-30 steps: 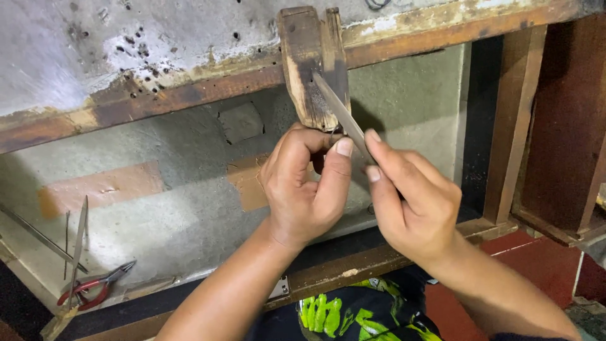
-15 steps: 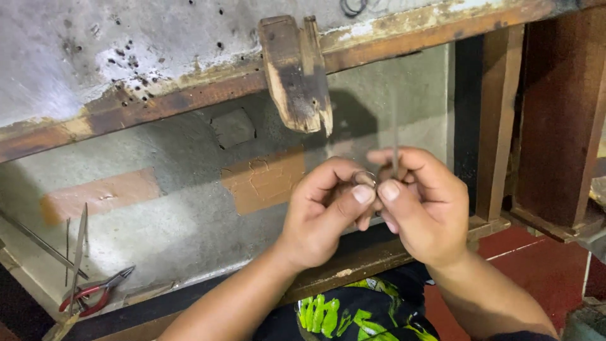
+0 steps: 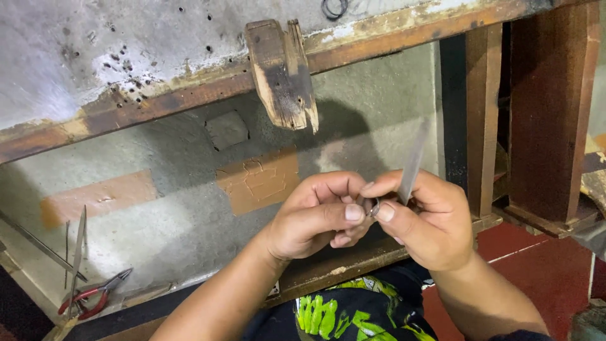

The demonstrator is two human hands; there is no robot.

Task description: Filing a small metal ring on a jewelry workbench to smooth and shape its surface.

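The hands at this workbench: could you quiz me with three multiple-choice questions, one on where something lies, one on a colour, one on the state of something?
1. Where do the pliers lie?
A. at the lower left, on the grey tray
B. hung on the wooden peg
C. on the red floor

2. What colour are the plier handles?
A. blue
B. red
C. yellow

3. How is the small ring held?
A. lying loose on the tray
B. pinched between the fingertips of both hands
C. pressed against the wooden peg

Answers:
1 A: the pliers rest at the tray's lower left corner, beside thin metal rods.
2 B: their handles are plainly red.
3 B: the left hand and right hand meet around the ring, below and clear of the wooden peg; the right hand also holds a flat file upright.
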